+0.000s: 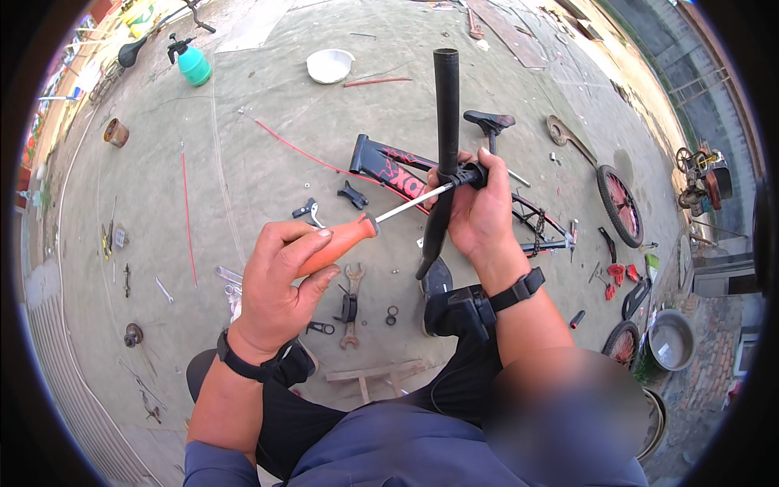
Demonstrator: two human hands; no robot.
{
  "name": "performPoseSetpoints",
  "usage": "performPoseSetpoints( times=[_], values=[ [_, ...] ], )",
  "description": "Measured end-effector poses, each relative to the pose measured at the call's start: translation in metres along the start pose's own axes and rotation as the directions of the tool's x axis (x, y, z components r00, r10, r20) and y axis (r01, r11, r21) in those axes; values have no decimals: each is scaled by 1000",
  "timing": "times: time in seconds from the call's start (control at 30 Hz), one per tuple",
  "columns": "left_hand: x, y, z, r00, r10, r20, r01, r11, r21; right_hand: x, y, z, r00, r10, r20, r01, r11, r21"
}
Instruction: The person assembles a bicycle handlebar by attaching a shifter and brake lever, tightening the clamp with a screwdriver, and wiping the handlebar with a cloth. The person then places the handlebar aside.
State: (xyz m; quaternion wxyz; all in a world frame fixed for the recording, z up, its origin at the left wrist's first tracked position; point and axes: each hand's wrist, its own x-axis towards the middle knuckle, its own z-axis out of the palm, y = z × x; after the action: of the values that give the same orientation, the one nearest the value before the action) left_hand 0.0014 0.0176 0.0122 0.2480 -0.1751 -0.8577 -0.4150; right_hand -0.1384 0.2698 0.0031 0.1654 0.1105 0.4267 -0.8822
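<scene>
My left hand (284,276) is wrapped round the orange handle of a screwdriver (337,245). The metal shaft slants up to the right, its tip at the clamp of a black bicycle stem (466,175). Held up in front of me by my right hand (480,203) is a black handlebar (447,97) with that stem on it. The fingers of that hand curl behind the stem and are partly hidden. Whether the tip sits in a screw is too small to tell. Beyond and below lies a black and red bicycle frame (381,165) on the ground.
A brake lever (309,212), an open-end wrench (352,312) and a black saddle (490,122) lie about. A white basin (330,65) and a teal spray bottle (191,64) stand farther off. To the right are a wheel (619,206) and a metal basin (672,339). A low wooden stool (375,373) is near my legs.
</scene>
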Motion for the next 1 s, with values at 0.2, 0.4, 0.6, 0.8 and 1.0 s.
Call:
performPoseSetpoints(
  times=[0.2, 0.4, 0.6, 0.8, 1.0],
  values=[
    [-5, 11, -5, 750, -585, 309, 661, 640, -392, -2, 1, -2, 999, -51, 7, 51, 998, -21],
    [-16, -3, 11, 867, -466, 178, 483, 692, -537, -2, -3, 1, 994, -88, 64, 92, 994, -54],
    [-4, -1, -11, 590, -676, 441, 758, 277, -590, -3, -2, 0, 991, -114, 68, 121, 987, -107],
    [-7, 2, 3, 754, -613, 233, 571, 437, -695, -5, -1, 3, 982, -158, 106, 172, 974, -147],
    [-7, -4, -6, 579, -710, 401, 737, 245, -630, -7, -2, 2, 969, -198, 150, 224, 958, -181]
  ],
)
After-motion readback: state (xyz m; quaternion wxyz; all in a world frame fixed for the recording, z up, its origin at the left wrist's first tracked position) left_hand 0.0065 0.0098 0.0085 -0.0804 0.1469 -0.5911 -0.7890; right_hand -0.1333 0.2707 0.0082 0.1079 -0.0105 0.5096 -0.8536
